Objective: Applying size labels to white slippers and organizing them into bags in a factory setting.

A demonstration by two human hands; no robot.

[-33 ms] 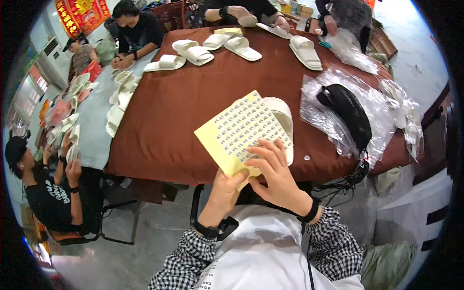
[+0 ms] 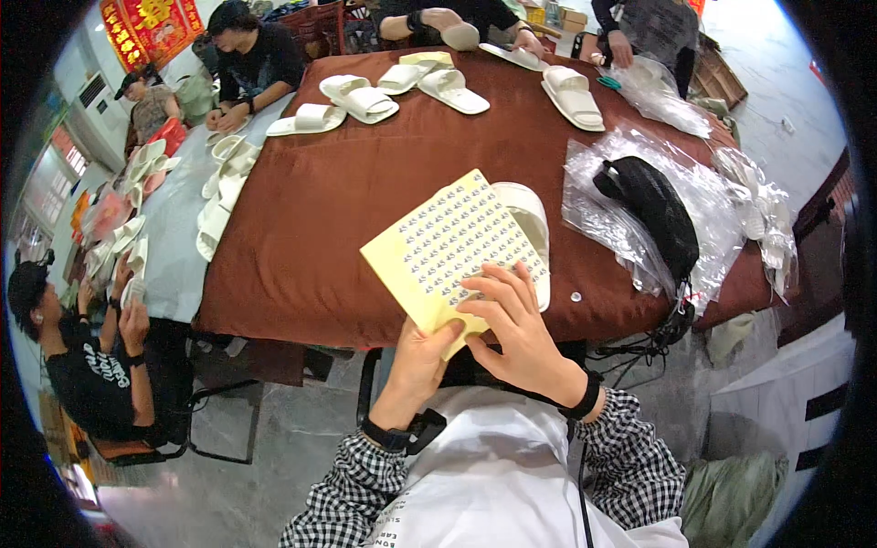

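Yellow sticker sheet [image 2: 448,251], tilted, long axis up-right

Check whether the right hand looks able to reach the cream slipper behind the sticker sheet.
Probably yes: the right hand rests on the yellow sticker sheet, and the cream slipper lies just beyond it with only that sheet between.

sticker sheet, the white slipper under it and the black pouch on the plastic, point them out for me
yellow sticker sheet [image 2: 452,242], head view, middle of the printed face
white slipper [image 2: 530,208], head view, bare strap above the sheet
black pouch [image 2: 653,212], head view, middle of its top
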